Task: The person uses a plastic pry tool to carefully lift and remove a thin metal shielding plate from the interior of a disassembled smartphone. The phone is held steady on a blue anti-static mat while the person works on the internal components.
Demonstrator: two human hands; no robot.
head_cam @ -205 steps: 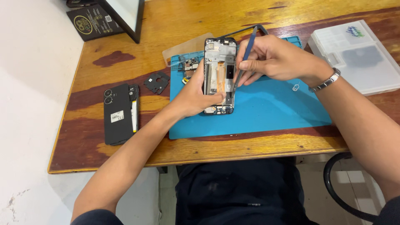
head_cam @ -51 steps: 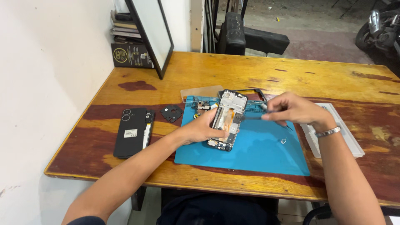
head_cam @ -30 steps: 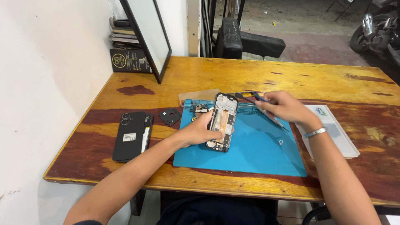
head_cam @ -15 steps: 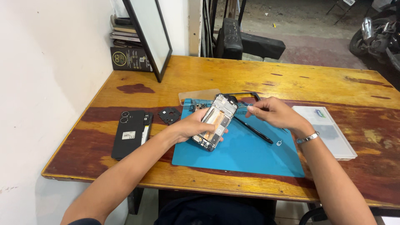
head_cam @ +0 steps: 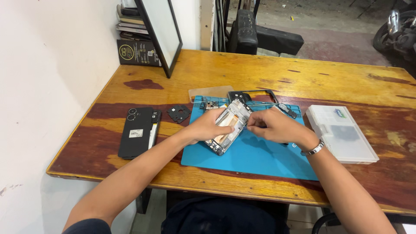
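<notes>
Holding opened phone (head_cam: 228,127) tilted over blue mat (head_cam: 260,156), both hands on it.
Left hand (head_cam: 207,127) grips its left edge; right hand (head_cam: 277,125) pinches the upper right, fingertips hidden. Nearby: black back cover (head_cam: 136,132), small black plate (head_cam: 178,113), clear parts box (head_cam: 342,133), black frame (head_cam: 253,94).

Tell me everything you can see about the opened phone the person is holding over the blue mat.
The opened phone is a slim rectangular frame with its back cover off, showing silvery and tan inner parts within a dark rim. It lies tilted diagonally, its lower end on the blue mat. The left hand grips its left edge; the right hand touches its upper right side. Finer inner detail is too small to tell.
</notes>
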